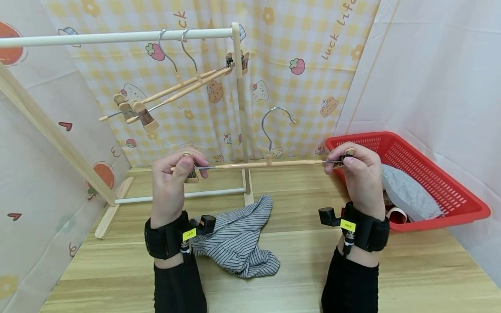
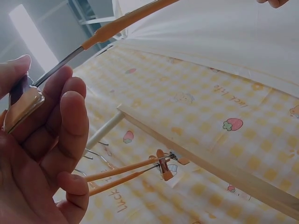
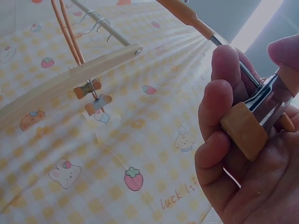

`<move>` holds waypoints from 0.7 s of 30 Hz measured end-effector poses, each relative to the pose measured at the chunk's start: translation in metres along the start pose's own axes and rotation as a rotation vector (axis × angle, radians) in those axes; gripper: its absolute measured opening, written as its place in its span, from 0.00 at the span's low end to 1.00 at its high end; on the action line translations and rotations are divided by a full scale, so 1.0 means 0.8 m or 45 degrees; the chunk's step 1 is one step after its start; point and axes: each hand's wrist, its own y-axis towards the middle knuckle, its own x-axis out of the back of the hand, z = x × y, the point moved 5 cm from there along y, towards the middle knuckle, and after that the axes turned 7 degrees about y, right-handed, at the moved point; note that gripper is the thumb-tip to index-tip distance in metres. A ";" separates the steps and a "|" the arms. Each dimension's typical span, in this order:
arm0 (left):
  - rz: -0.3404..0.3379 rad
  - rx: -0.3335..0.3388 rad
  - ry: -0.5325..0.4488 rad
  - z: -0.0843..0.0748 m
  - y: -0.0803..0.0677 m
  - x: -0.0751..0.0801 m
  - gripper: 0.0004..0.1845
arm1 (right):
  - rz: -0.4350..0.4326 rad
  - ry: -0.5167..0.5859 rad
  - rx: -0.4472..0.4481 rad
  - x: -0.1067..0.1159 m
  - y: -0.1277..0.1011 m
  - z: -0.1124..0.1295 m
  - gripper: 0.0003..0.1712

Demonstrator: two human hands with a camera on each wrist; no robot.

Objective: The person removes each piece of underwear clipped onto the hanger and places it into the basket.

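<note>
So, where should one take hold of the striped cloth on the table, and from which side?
Grip the striped cloth at its upper corner near the rack's foot, coming down from above. It lies crumpled and flat on the table, and that corner sticks out free. Both the left hand and the right hand now pinch the hanger's clips.

The clip hanger [image 1: 258, 164] held in front is pale peach-wood with a silver metal hook and silver rod ends. Two more hangers [image 1: 172, 93] of the same peach colour hang on the cream-white rail [image 1: 109, 38] at far left. The cloth [image 1: 238, 239] lying near on the surface is grey with thin white stripes. The basket [image 1: 438, 182] at right is bright red, holding a light grey garment [image 1: 407, 193]. The backdrop curtain [image 1: 305, 87] is yellow-and-white check with strawberries and flowers. The surface [image 1: 297, 269] is light wood grain. Both wrist straps [image 1: 365, 230] are black with small yellow labels.
</note>
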 end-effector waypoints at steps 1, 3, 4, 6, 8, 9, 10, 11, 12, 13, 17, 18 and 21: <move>-0.002 0.000 -0.004 0.000 0.000 0.000 0.24 | 0.000 -0.004 -0.001 0.000 0.000 0.000 0.15; -0.006 0.000 -0.009 0.001 0.000 0.000 0.24 | 0.004 -0.009 -0.001 0.000 0.000 0.000 0.15; -0.007 -0.002 -0.010 0.001 0.000 0.000 0.24 | 0.004 -0.013 -0.001 0.000 0.000 0.000 0.15; -0.004 -0.006 -0.016 0.002 0.000 0.000 0.25 | 0.007 -0.013 -0.001 -0.001 0.000 0.000 0.15; 0.001 -0.015 -0.022 0.003 0.001 -0.001 0.26 | 0.011 -0.011 0.000 -0.001 0.001 0.000 0.15; 0.005 -0.018 -0.030 0.003 0.001 -0.001 0.26 | 0.013 -0.010 0.000 -0.002 0.001 0.000 0.15; 0.009 -0.020 -0.043 0.004 0.002 -0.002 0.25 | 0.014 -0.011 0.000 -0.002 0.001 0.000 0.15; 0.010 -0.018 -0.054 0.005 0.002 -0.002 0.24 | 0.017 -0.013 0.002 -0.002 0.001 0.000 0.15; 0.009 -0.017 -0.064 0.006 0.003 -0.003 0.23 | 0.020 -0.015 0.005 -0.002 0.001 0.000 0.15; 0.007 -0.013 -0.078 0.007 0.003 -0.004 0.21 | 0.023 -0.014 0.008 -0.003 0.002 0.000 0.15; -0.006 0.016 -0.112 0.009 0.004 -0.007 0.14 | 0.035 0.020 0.020 -0.002 0.002 0.000 0.14; -0.008 0.023 -0.116 0.009 0.004 -0.008 0.14 | 0.036 0.035 0.020 -0.002 0.002 0.000 0.14; -0.013 0.039 -0.119 0.009 0.005 -0.010 0.14 | 0.030 0.058 0.022 -0.001 0.003 0.001 0.15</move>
